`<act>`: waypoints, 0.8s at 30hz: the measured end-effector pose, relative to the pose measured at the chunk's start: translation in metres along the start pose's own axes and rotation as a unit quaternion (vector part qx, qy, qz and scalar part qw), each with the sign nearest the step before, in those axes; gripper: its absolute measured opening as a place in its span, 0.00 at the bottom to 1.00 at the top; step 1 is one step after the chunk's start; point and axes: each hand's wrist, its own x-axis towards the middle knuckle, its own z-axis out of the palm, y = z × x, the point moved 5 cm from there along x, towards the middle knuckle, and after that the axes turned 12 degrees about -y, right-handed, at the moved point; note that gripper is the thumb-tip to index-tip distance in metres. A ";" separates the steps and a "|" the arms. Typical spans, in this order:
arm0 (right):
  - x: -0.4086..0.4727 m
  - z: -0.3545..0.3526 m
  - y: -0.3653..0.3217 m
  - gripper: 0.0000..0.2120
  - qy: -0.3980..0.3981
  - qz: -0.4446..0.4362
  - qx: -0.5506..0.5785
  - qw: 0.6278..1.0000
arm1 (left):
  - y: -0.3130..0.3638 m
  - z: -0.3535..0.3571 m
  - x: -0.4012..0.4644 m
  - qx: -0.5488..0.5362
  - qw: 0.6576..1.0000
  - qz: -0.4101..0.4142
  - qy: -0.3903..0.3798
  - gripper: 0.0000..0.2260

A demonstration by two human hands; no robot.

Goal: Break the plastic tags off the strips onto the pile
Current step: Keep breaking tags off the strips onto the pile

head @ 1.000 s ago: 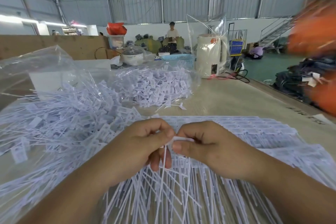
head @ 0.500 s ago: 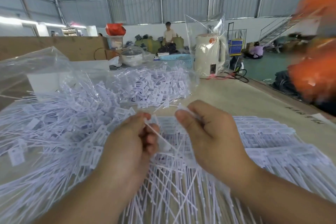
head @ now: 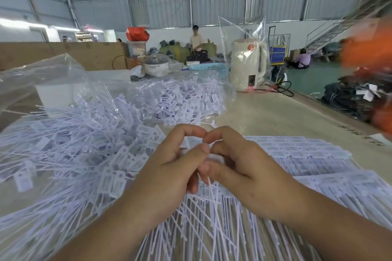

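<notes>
Fingers of both my hands curl toward each other at the centre of the view, index fingertips nearly meeting above the work. Between them I pinch a single thin white plastic tag (head: 212,188), its long stem trailing down and toward me from the meeting point of the thumbs. I take my left hand (head: 169,167) to be gripping the tag between thumb and fingers, and my right hand (head: 237,165) is clenched on it from the other side; the tag's flat head is hidden inside the fingers, so I cannot tell whether it is still joined to a strip.

Beneath and to the right of my hands lie the strips (head: 297,154), flat rows of joined tags with their stems fanning toward me across the pale table (head: 286,112). To the left spreads the pile (head: 84,150) of loose separated tags, heads and stems lying at all angles. Behind it sits a clear plastic bag (head: 180,99) filled with more tags.

Farther back on the table stands a cream electric kettle (head: 246,63) wrapped in clear plastic, and near it a pale blue basket (head: 210,66).
</notes>
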 end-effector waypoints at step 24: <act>-0.004 -0.015 0.002 0.19 -0.001 0.071 -0.153 0.986 | -0.001 -0.008 0.002 0.048 0.998 -0.046 0.002 0.08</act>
